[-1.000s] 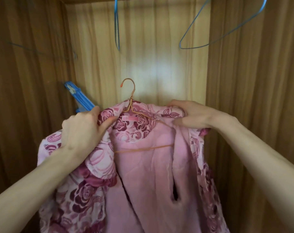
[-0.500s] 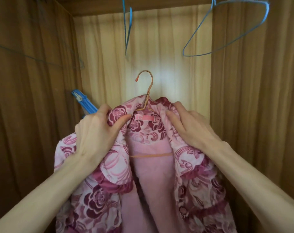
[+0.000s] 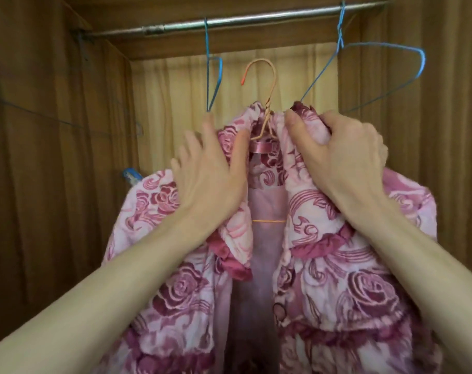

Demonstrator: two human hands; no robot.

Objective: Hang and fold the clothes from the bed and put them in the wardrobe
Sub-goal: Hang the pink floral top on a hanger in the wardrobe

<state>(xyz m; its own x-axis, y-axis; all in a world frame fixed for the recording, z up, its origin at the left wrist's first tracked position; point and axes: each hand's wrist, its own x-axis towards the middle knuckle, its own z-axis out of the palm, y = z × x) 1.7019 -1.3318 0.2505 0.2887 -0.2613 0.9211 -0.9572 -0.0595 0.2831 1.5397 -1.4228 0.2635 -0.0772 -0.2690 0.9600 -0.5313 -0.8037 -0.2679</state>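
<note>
- My right hand (image 3: 345, 160) grips the pink rose-print robe (image 3: 337, 265) at its collar.
- My left hand (image 3: 207, 179), fingers nearly straight, presses the other collar side.
- The orange hanger (image 3: 267, 85) rises at twelve o'clock, below the wardrobe rail (image 3: 256, 18).

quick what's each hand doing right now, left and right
Left hand: fingers fairly straight, lying on the pink floral jacket by the collar.
Right hand: curled, gripping the jacket's other collar side beside the orange hanger.
</note>
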